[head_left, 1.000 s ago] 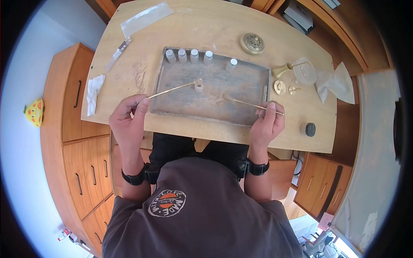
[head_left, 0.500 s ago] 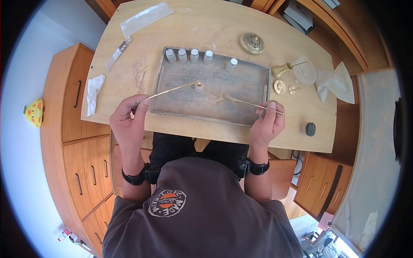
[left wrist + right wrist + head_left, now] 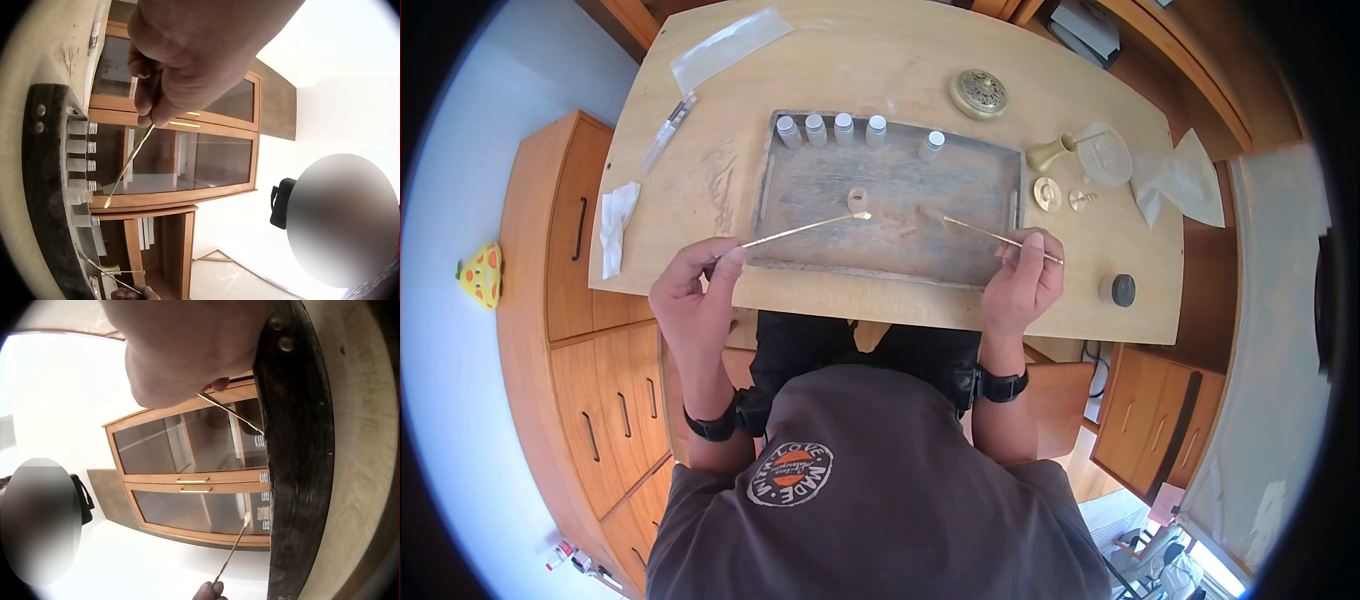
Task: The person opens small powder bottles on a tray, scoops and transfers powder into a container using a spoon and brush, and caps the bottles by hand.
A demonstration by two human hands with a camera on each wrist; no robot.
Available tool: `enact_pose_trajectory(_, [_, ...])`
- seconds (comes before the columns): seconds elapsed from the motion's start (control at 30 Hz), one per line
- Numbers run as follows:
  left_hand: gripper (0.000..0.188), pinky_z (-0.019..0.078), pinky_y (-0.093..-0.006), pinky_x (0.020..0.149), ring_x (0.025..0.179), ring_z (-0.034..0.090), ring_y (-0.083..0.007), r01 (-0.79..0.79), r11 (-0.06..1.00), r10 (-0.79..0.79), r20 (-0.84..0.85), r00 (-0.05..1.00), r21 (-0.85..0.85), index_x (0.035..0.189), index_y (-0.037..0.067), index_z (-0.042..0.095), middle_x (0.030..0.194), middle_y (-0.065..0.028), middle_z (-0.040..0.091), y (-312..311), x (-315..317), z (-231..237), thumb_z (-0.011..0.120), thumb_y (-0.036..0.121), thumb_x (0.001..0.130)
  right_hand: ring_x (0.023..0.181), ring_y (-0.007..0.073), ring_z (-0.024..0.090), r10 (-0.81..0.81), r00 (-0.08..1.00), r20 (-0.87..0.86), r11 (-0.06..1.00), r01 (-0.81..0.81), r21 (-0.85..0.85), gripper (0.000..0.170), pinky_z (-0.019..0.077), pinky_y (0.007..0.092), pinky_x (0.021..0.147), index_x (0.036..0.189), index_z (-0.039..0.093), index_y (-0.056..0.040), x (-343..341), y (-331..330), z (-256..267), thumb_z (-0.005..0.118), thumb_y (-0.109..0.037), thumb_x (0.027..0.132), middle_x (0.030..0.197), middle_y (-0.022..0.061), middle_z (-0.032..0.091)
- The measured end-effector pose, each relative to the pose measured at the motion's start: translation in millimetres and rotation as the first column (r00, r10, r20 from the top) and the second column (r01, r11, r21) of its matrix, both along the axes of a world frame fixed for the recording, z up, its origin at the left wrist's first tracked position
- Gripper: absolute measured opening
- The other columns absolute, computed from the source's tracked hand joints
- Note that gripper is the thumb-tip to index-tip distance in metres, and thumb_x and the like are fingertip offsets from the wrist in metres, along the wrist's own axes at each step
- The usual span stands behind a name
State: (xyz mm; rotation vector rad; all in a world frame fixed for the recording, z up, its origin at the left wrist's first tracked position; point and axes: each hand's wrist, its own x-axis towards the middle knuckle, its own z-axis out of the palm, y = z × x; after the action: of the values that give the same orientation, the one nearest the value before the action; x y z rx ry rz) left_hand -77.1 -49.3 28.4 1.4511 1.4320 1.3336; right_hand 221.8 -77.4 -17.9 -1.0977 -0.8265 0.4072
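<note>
Head view: left of centre, the left hand (image 3: 693, 295), wrist below its bent fingers, pinches a thin gold spoon (image 3: 805, 230), its tip near a small jar (image 3: 857, 201) on the mid-frame tray (image 3: 800, 185); right of centre, the right hand (image 3: 1022, 283), its grip pinching a slim gold tool (image 3: 985, 233), slanting up-left.

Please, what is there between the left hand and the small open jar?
In the head view, a thin golden spoon, pinched by the left hand, extends above the tray, its tip near the small open jar.
</note>
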Motion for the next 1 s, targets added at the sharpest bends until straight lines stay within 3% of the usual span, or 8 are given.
enact_pose_trajectory(0.23, [0.01,0.0436,-0.0201,0.065,0.07,0.056,-0.0067,0.019,0.999,-0.021,-0.048,0.999,-0.037,0.095,-0.003,0.068,0.079,-0.0024,0.065,-3,8,-5,0.07,-0.001,0.085,0.069,0.0081,0.049,-0.042,0.999,0.029,0.998,0.043,-0.052,0.015,0.0407,0.0228,0.064,0.092,0.057,0.0004,-1,0,0,0.049,-0.01,0.1,0.08,0.004,0.056])
enact_pose_trajectory(0.3, [0.009,0.0417,-0.0206,0.061,0.067,0.051,-0.0048,0.01,1.0,-0.013,-0.148,0.989,-0.019,0.091,0.0,0.072,0.077,0.0003,0.068,-4,14,-5,0.073,0.003,0.083,0.069,0.0078,0.049,-0.026,0.999,0.034,0.998,0.028,-0.052,0.015,0.0402,0.0223,0.064,0.092,0.057,0.0003,-1,0,0,0.049,-0.01,0.1,0.079,0.0035,0.056])
enact_pose_trajectory(0.5, [0.008,0.0438,-0.0221,0.06,0.065,0.055,-0.0073,0.041,0.997,-0.061,-0.296,0.953,-0.071,0.088,0.001,0.073,0.078,-0.0048,0.071,-5,29,6,0.073,0.004,0.081,0.068,0.0066,0.048,0.001,0.997,0.074,0.998,0.003,-0.062,0.013,0.0389,0.0211,0.063,0.091,0.058,0.0002,0,1,-1,0.051,-0.008,0.099,0.075,0.0019,0.055])
enact_pose_trajectory(0.73, [0.008,0.048,-0.0251,0.062,0.066,0.062,-0.0123,0.109,0.99,-0.133,-0.346,0.929,-0.088,0.088,0.0,0.073,0.078,-0.0084,0.071,-4,35,11,0.073,0.004,0.081,0.063,0.0054,0.047,0.03,0.994,0.107,0.993,-0.017,-0.116,0.015,0.0382,0.0207,0.058,0.088,0.06,0.0004,-1,1,1,0.053,-0.008,0.098,0.068,0.0002,0.054])
enact_pose_trajectory(0.8, [0.01,0.0424,-0.022,0.06,0.064,0.052,-0.0057,0.123,0.99,-0.142,-0.354,0.925,-0.074,0.089,0.0,0.073,0.074,-0.0031,0.07,-3,37,10,0.073,0.007,0.082,0.063,0.0054,0.047,0.041,0.994,0.106,0.991,-0.027,-0.13,0.015,0.0382,0.0207,0.058,0.087,0.06,0.0004,-2,0,3,0.053,-0.008,0.098,0.068,0.0002,0.054])
enact_pose_trajectory(1.0, [0.009,0.0427,-0.0219,0.06,0.063,0.053,-0.0055,0.14,0.989,-0.151,-0.346,0.926,-0.056,0.089,0.0,0.073,0.074,-0.0029,0.07,0,43,7,0.073,0.007,0.082,0.062,0.0056,0.048,0.091,0.99,0.106,0.99,-0.079,-0.117,0.015,0.0388,0.0214,0.056,0.087,0.06,0.0008,0,-1,1,0.052,-0.007,0.097,0.069,0.0006,0.056])
